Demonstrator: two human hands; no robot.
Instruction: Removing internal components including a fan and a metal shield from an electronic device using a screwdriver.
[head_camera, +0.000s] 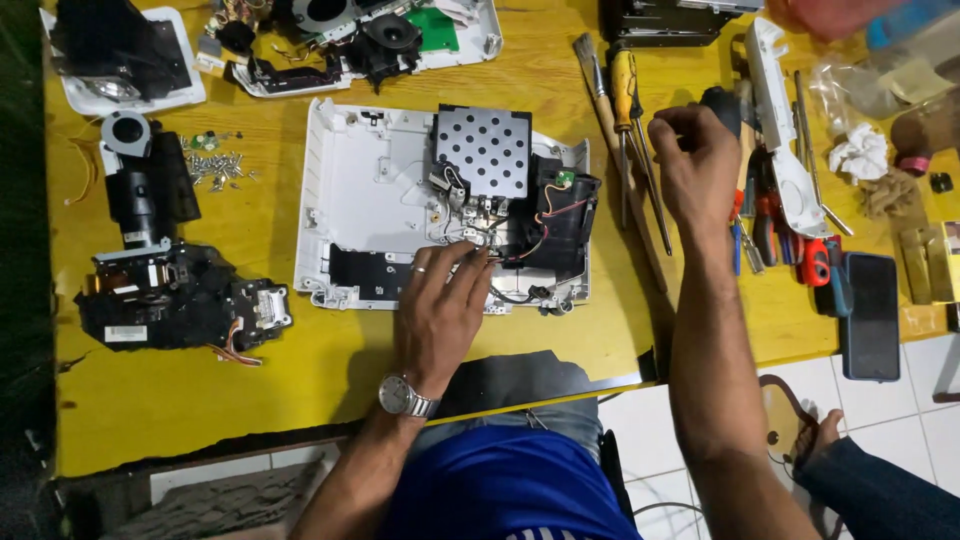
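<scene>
Presently catalogued, from the centre outward:

Opened casing: white plastic appliance shell (360, 190), lid off, lying flat mid-table on the yellow wooden tabletop (300, 370); it holds a perforated grey metal plate (487, 150) and a black inner block with wires (555, 225).

Left hand (440, 310): resting on the shell's front edge, fingers close together and bent, tips touching the small metal parts just below the perforated plate; whether they pinch anything cannot be told. A ring and a silver wristwatch (403, 396) are worn.

Right hand (695, 165): raised over the tool row to the shell's right, fingers curled together around a dark object, mostly hidden.

Tool row: wood-handled brush (600, 90) and yellow-handled screwdriver (625, 85), side by side just right of the shell.

Far right: black smartphone (870, 315) at the table edge, near red-handled pliers (815, 262).

Left side: black lens assembly (160, 270), well apart from the shell; a heap of loose silver screws (215, 165) above it.
</scene>
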